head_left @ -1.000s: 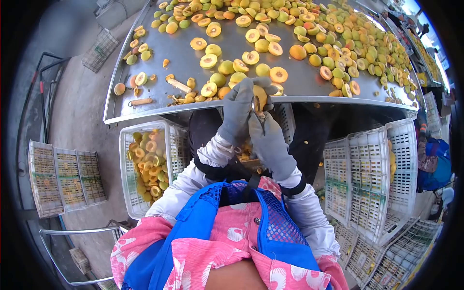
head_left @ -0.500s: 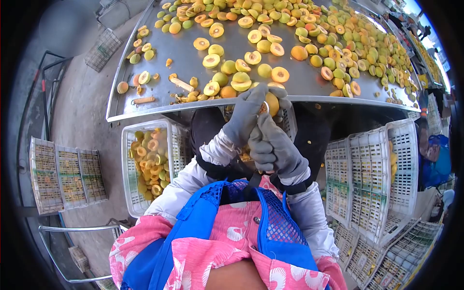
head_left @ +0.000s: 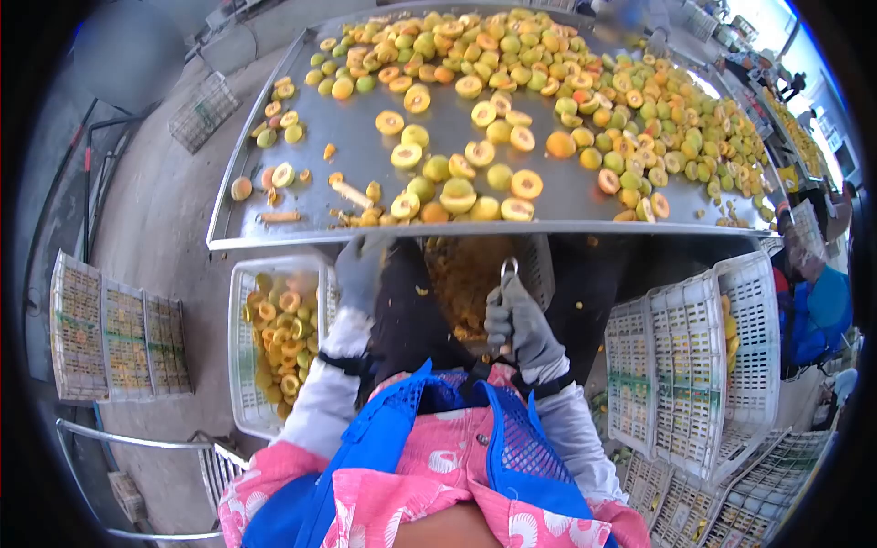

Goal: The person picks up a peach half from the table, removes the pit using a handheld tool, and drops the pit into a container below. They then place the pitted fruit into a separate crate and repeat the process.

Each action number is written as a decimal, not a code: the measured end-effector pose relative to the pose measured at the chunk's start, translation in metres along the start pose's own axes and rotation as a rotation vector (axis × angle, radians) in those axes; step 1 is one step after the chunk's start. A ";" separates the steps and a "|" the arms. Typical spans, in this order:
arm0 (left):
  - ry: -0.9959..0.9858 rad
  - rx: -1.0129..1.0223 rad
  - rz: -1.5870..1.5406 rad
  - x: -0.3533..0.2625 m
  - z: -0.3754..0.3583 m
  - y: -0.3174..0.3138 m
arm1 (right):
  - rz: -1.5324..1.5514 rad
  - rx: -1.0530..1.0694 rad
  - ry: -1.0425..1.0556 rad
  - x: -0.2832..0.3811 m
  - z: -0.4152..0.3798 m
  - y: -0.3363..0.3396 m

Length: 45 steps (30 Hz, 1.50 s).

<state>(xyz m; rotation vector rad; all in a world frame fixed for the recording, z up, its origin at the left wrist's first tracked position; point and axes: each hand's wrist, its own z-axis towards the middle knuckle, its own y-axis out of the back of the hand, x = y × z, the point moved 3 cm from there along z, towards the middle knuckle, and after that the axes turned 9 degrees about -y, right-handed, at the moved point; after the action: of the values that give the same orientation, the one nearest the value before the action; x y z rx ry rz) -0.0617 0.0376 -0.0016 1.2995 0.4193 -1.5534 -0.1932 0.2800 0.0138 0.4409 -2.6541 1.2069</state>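
My right hand (head_left: 523,320), in a grey glove, is closed around the handle of a pitting tool (head_left: 509,268) whose metal loop points up, below the table's front edge. My left hand (head_left: 363,272), also gloved, is beside the white crate (head_left: 239,342) on the left; its fingers are blurred and partly hidden at the table edge. In that crate lie hollowed peach halves (head_left: 290,320). Between my legs stands another crate (head_left: 543,265) with orange-brown scraps. Cut peaches (head_left: 459,196) lie on the metal table (head_left: 338,215) just ahead.
A large heap of peaches (head_left: 630,119) covers the table's far and right parts. Wooden-looking sticks (head_left: 279,217) lie at its near left. White crates (head_left: 676,356) are stacked at right, others (head_left: 119,329) stand at left. A metal rail (head_left: 137,434) is at lower left. People work at far right.
My hands have come apart from the peach they worked on together. The left moved left and down towards the crate; the right dropped lower with the tool.
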 end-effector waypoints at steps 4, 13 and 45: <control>0.207 0.027 0.805 0.090 -0.062 0.122 | -0.058 -0.109 -0.011 -0.010 0.004 0.006; 0.382 -0.187 0.422 0.108 -0.069 0.147 | -0.409 -0.144 0.147 0.047 0.012 -0.027; -0.392 0.582 0.831 0.059 0.475 -0.346 | -1.696 -0.861 0.951 0.280 0.018 0.129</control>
<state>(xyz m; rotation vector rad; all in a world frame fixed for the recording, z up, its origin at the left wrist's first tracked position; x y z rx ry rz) -0.5948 -0.2153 0.0024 1.2926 -0.7924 -1.1684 -0.5015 0.2943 -0.0058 1.1072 -0.9634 -0.2815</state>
